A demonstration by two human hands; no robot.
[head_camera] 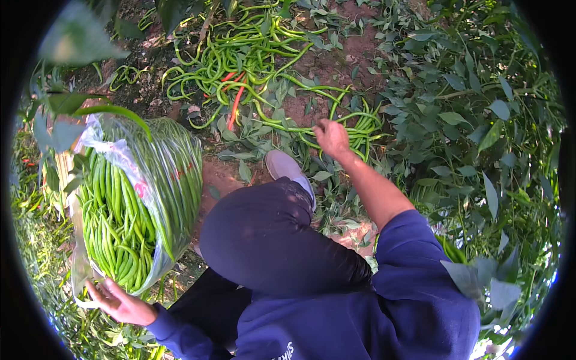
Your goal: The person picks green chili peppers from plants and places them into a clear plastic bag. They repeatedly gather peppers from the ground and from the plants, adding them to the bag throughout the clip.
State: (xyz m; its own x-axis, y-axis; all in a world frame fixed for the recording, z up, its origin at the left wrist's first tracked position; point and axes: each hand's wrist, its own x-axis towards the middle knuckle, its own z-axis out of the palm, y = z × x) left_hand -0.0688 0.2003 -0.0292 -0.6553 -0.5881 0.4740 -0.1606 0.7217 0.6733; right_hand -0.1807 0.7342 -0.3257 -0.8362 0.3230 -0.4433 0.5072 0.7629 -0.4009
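Observation:
My right hand (332, 137) is over a small bunch of long green chili peppers (365, 128) on the ground, its fingers curled down against them. The fingertips are partly hidden, so whether they grip a pepper is unclear. At the lower left, my left hand (120, 305) has its fingers apart beside the mouth of a clear plastic bag (180, 157). That bag lies tilted and is packed with green chili peppers (119, 216), all roughly lined up. A loose heap of green chili peppers (225, 58), with a few red peppers (236, 105) among them, spreads on the soil farther ahead.
Leafy pepper plants (468, 112) crowd the right side. Blurred leaves (76, 40) hang close to the camera at upper left. Cut leafy stems (245, 155) litter the soil (360, 58). My shoe (285, 166) and bent knee (252, 229) stand between the bag and the small bunch.

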